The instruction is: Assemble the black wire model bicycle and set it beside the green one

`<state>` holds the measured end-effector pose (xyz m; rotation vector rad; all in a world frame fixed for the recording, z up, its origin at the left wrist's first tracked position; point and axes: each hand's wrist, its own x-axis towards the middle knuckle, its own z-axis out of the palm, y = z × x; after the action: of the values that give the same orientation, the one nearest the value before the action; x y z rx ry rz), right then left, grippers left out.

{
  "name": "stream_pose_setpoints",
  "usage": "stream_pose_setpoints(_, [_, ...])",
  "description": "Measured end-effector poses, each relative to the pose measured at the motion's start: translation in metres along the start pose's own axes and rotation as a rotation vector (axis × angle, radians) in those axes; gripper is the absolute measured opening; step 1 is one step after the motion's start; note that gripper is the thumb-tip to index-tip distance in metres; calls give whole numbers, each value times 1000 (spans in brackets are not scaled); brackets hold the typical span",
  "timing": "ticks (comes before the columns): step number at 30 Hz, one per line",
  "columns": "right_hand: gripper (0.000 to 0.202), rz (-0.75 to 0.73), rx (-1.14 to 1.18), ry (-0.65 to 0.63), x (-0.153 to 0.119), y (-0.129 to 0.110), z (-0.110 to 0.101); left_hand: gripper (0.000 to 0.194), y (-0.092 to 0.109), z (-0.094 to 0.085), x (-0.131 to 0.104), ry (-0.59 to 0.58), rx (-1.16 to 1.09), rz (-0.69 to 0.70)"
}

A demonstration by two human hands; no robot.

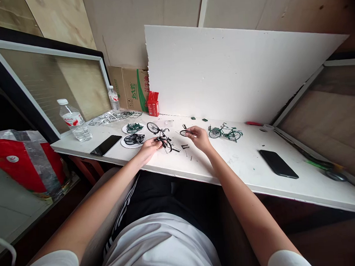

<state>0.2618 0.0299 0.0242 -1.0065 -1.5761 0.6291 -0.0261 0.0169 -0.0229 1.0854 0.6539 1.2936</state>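
Observation:
My left hand is closed on a black model bicycle, holding it tilted just above the white table. One spoked wheel of the bicycle points up and to the left. To its right, my right hand pinches a small loose bicycle wheel between the fingertips, apart from the bicycle. Some of its rim is hidden behind the fingers. Small black parts lie on the table between and below the hands. Further right stands a green model bicycle.
On the left, two white plates hold green and black bicycle parts, beside a phone and a water bottle. A red box stands at the back before a white board. Another phone lies on the right.

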Motion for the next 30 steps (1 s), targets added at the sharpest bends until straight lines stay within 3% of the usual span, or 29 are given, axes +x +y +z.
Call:
stream_pose_setpoints(2, [55,25,104,-4,-1,-14,5,50,-1,1,1,25,-39,-9])
stream_pose_setpoints(5, [58,42,161,-119,-6,-36,16,49,-2,1,2,59,-75,-3])
stream_pose_setpoints(12, [42,-125,-13,-370,-23,-64,33,51,-2,3,2,94,-81,38])
stream_pose_setpoints(21, [12,-173,-344,-265,-12,-37,19,45,-3,3,4,137,-101,44])
stream_pose_setpoints(26, [27,-137,-590,-250,-10,-22,11,40,-1,4,3,128,-111,24])
stream_pose_setpoints(30, [27,-113,-608,-242,-10,-17,10,37,0,5,1,159,-131,16])
